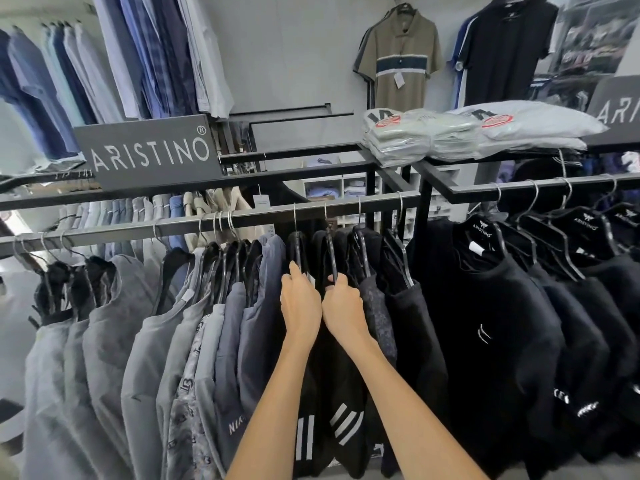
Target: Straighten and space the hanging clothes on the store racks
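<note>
Your right hand (pixel 343 308) is below the rail (pixel 242 219). Its fingers (pixel 337 284) are clamped round the sloping arm of a black hanger (pixel 331 254) hooked on that rail. Your left hand (pixel 299 301) is just beside it, raised against the shoulder of the neighbouring black garment (pixel 318 393). Those fingers lie partly behind fabric, so I cannot tell whether they grip. Black tops (pixel 485 306) hang along the rail to the right of your hands. Grey and blue garments (pixel 114 323) hang bunched to the left. An ARISTINO sign (pixel 149 154) stands above the rail.
</note>
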